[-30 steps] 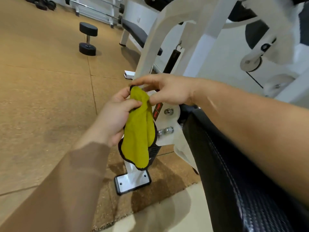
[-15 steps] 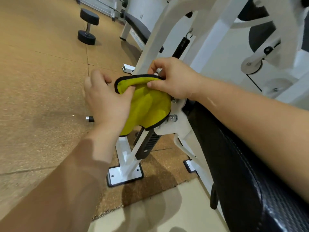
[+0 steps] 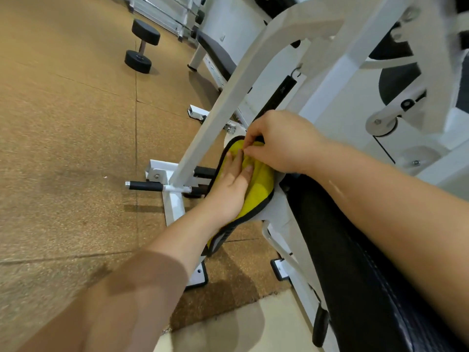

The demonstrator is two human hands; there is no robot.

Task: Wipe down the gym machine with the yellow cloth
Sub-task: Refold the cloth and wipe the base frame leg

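Brown gym floor, black dumbbell beyond; white gym machine rising at right beside its black pad; yellow cloth draped on the frame's bracket; left grip flat, fingers straight, pressing it; right grip pinching its upper edge.

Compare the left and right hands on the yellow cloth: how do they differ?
Left hand lies flat, fingers straight, pressing the yellow cloth; right hand curls and pinches its top edge. Left hand sits lower on the cloth, right hand higher. Both touch the cloth.
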